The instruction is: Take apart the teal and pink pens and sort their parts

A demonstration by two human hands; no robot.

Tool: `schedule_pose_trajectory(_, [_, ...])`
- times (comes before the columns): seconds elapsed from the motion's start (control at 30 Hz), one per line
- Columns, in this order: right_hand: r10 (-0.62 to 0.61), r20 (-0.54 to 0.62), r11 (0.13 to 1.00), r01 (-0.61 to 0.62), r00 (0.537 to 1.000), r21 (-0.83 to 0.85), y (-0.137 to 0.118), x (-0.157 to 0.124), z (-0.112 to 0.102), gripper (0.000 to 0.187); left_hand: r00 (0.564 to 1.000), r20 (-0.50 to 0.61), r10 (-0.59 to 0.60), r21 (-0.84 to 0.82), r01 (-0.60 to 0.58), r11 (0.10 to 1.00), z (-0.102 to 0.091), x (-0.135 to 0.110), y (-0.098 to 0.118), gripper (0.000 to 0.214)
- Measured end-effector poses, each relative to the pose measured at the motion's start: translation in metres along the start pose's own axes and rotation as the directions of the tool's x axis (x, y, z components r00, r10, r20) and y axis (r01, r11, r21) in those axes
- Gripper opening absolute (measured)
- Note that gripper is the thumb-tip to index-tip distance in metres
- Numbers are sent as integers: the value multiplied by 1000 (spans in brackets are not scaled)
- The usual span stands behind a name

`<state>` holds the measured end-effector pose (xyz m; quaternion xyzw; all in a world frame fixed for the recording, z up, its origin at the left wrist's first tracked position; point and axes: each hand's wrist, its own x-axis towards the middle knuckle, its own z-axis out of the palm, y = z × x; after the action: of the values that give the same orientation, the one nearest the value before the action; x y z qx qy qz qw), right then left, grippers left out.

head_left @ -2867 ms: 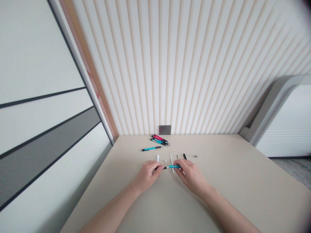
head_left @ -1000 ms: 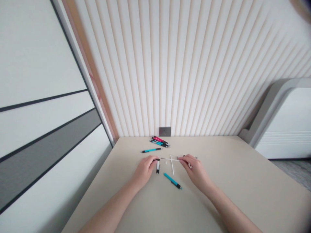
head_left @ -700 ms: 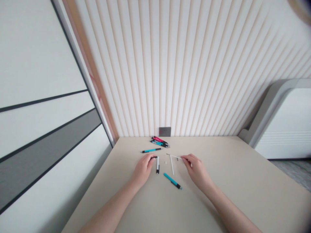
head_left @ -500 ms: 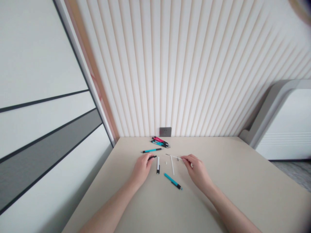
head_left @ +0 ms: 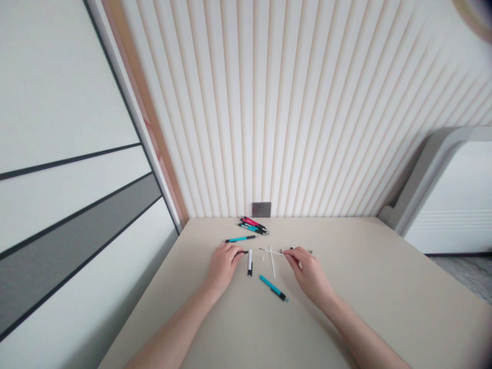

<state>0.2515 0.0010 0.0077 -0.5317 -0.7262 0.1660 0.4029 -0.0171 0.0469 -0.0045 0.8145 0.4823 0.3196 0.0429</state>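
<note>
Between the fingertips of my left hand (head_left: pixel 224 264) is a small black pen part (head_left: pixel 242 252), mostly covered by the fingers. My right hand (head_left: pixel 303 264) pinches the end of a thin white pen refill (head_left: pixel 273 251), whose tip points left. A second white refill (head_left: pixel 272 264) lies on the table and crosses beneath the held one. Just right of my left hand rests a white pen barrel (head_left: pixel 250 260) with a black clip end. A tiny white piece (head_left: pixel 263 259) sits between the hands. Closer to me lies a blue pen barrel (head_left: pixel 272 287) with a black end.
Several red and blue pens (head_left: pixel 253 225) are piled near the wall on the beige table (head_left: pixel 246 333). A blue and black pen (head_left: pixel 241 239) lies in front of them. Small dark parts lie around my right hand. A dark socket (head_left: pixel 262 209) is on the wall.
My right hand has shifted slightly left with the refill, which now lies lower across the other refill. My left hand has moved a little left and down with the black part.
</note>
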Motion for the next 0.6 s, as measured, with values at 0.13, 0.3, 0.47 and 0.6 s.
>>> schedule_pose_trajectory(0.13, [11,-9,1000,-11,1000,15,0,0,-1,30,1000,25,7,41,-8,999,-2,1,0,12])
schedule_pose_trajectory(0.3, [41,-37,997,-38,998,73,-1,0,3,31,999,-38,37,-118,-41,992,1,-3,2,21])
schedule_pose_trajectory(0.47, [71,-37,987,-65,997,145,-9,-2,12,32,984,-20,174,-127,-175,976,2,-9,17,46])
schedule_pose_trajectory(0.6, [47,-4,981,-45,999,188,-16,-6,20,31,979,-19,202,-109,-203,973,0,-10,25,34])
